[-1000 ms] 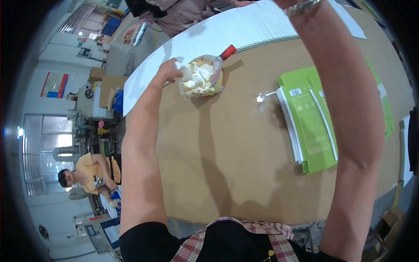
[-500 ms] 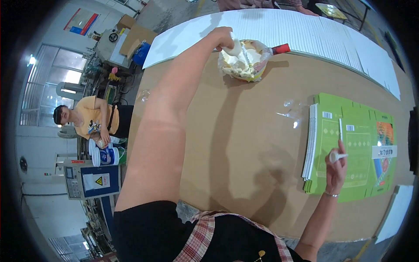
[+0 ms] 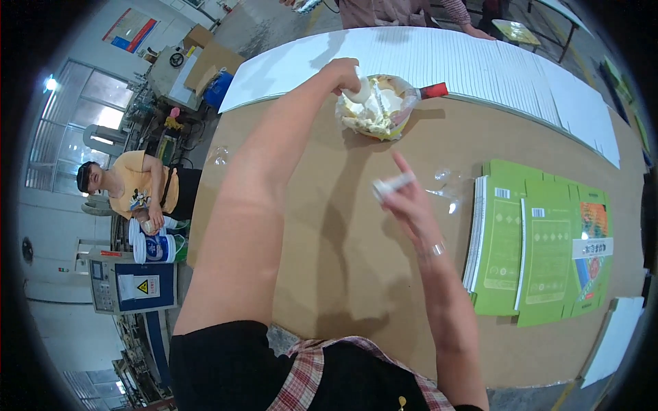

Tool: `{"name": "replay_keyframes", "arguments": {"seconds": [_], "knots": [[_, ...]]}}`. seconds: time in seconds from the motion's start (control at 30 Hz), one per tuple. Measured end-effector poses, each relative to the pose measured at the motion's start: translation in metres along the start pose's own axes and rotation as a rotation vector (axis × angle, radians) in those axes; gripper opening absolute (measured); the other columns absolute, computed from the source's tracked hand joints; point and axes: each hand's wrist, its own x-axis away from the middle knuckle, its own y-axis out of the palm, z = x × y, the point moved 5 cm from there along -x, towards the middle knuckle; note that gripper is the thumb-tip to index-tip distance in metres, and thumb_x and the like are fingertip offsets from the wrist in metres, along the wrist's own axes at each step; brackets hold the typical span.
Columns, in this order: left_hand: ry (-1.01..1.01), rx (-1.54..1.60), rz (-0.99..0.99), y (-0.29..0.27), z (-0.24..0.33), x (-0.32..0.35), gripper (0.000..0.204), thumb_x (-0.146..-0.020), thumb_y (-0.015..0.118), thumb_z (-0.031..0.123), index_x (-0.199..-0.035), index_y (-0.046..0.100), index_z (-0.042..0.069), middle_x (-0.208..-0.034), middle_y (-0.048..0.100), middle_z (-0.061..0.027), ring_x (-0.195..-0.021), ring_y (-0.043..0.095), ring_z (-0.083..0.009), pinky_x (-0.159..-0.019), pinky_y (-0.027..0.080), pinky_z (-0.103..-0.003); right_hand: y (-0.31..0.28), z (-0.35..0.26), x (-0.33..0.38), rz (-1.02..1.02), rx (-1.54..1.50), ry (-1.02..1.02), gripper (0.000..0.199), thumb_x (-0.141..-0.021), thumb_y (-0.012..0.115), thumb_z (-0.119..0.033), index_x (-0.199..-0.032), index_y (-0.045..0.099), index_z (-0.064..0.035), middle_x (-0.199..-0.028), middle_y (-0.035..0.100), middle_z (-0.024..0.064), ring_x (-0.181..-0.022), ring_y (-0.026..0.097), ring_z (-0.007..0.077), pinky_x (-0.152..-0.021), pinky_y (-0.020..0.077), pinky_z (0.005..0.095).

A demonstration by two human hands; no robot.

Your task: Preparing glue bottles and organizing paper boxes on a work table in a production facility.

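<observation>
My left hand (image 3: 345, 74) is closed around a smooth white rounded object (image 3: 358, 90) at the left side of a plastic-lined bowl (image 3: 397, 130). Thick cream-coloured paste (image 3: 373, 118) fills the bowl, and a red handle (image 3: 433, 90) sticks out to its right. Over the bare board, my right hand (image 3: 409, 209) grips a small white piece with a flared end (image 3: 393, 185), its kind unclear; the index finger points forward. To the right of that hand lies a stack of flat green printed card sheets (image 3: 504, 240) with white edges.
A brown board (image 3: 308, 288) covers the table. White strips (image 3: 473, 61) line its far side, where another person's hand (image 3: 478, 31) rests. Clear plastic scraps (image 3: 445, 192) lie mid-table. At the left stand a person in yellow (image 3: 140, 181), buckets (image 3: 156, 248) and a blue machine (image 3: 133, 282).
My right hand has swung left from above the green sheets to the middle of the board, still with the white piece. My left hand stays at the bowl. The view has shifted slightly.
</observation>
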Motion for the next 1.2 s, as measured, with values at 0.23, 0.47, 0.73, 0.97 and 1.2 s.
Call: {"name": "replay_keyframes", "arguments": {"seconds": [0.23,0.47,0.73,0.97,1.2], "knots": [[0.036,-0.047,-0.029,0.006,0.014,-0.004,0.068,-0.059,0.073,0.014,-0.122,0.047,0.009,-0.087,0.061,-0.0118,-0.058,0.061,-0.0206,-0.047,0.053,-0.030,0.002,0.002,-0.100,-0.027,0.041,0.010,0.093,-0.074,0.070,-0.010,-0.141,0.007,-0.0036,-0.084,0.056,0.0013,-0.070,0.052,0.0079,-0.058,0.0398,0.0217],[-0.030,-0.089,-0.045,-0.002,0.002,0.002,0.073,-0.060,0.071,0.016,-0.128,0.045,0.014,-0.103,0.062,-0.0112,-0.065,0.063,-0.0207,-0.055,0.054,-0.031,-0.088,-0.038,0.072,0.400,0.369,-0.179,0.048,-0.070,0.069,-0.004,-0.116,0.055,0.0013,-0.103,0.058,0.0067,-0.092,0.056,0.0143,-0.082,0.0448,0.0261],[-0.033,-0.084,-0.025,-0.010,-0.006,0.004,0.077,-0.059,0.075,0.017,-0.129,0.043,0.012,-0.105,0.060,-0.0133,-0.068,0.063,-0.0215,-0.051,0.054,-0.032,-0.209,-0.061,0.207,0.765,0.595,-0.260,0.035,-0.077,0.063,-0.006,-0.110,0.055,0.0042,-0.108,0.056,0.0093,-0.091,0.053,0.0140,-0.077,0.0445,0.0243],[0.298,0.445,0.509,-0.013,0.076,0.039,0.031,-0.058,0.072,0.017,-0.086,0.067,0.004,-0.096,0.063,-0.0180,-0.095,0.060,-0.0290,-0.082,0.046,-0.042,-0.223,-0.054,0.240,0.798,0.528,-0.232,0.046,-0.080,0.063,-0.015,-0.119,0.048,0.0055,-0.093,0.057,0.0081,-0.079,0.055,0.0146,-0.068,0.0476,0.0274],[0.194,-0.268,0.032,0.009,0.001,-0.043,0.043,-0.052,0.077,0.022,-0.090,0.067,0.003,-0.081,0.065,-0.0155,-0.067,0.063,-0.0245,-0.059,0.052,-0.039,-0.253,-0.038,0.229,0.687,0.332,-0.257,0.036,-0.082,0.061,-0.008,-0.114,0.051,0.0053,-0.094,0.057,0.0076,-0.077,0.053,0.0119,-0.068,0.0451,0.0234]]}}
